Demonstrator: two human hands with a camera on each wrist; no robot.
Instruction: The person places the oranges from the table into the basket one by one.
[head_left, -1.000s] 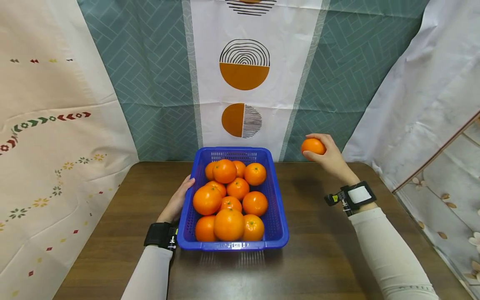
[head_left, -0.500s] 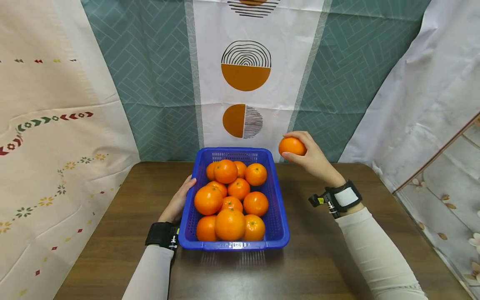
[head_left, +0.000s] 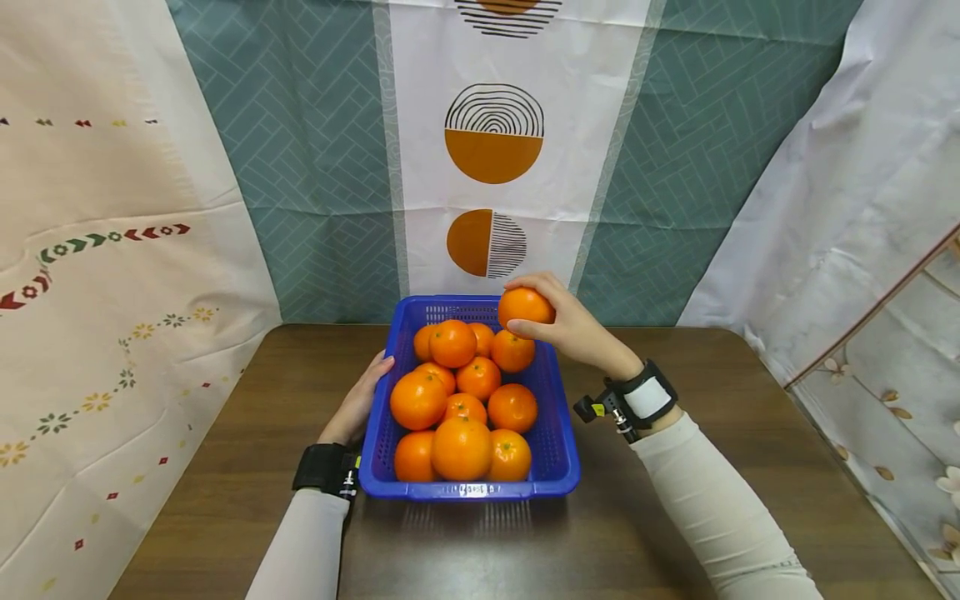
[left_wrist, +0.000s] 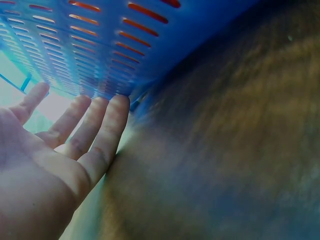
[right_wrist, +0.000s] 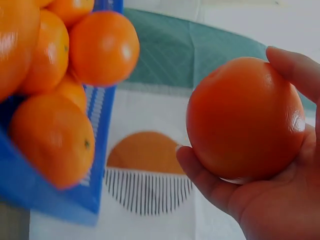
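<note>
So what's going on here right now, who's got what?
A person's right hand grips a round orange fruit above the far right corner of a blue slotted plastic basket, which is piled with more oranges. The left hand rests with straight fingers against the basket's left wall. The basket sits on a dark wooden table.

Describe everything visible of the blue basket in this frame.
The blue basket is a rectangular plastic crate with slotted, perforated walls and a smooth rim, standing upright on the brown wooden table. It is heaped with oranges, some above the rim. A small label sits on its near wall. The left hand rests flat against its left wall. The right hand holds another orange above its far right corner.
</note>
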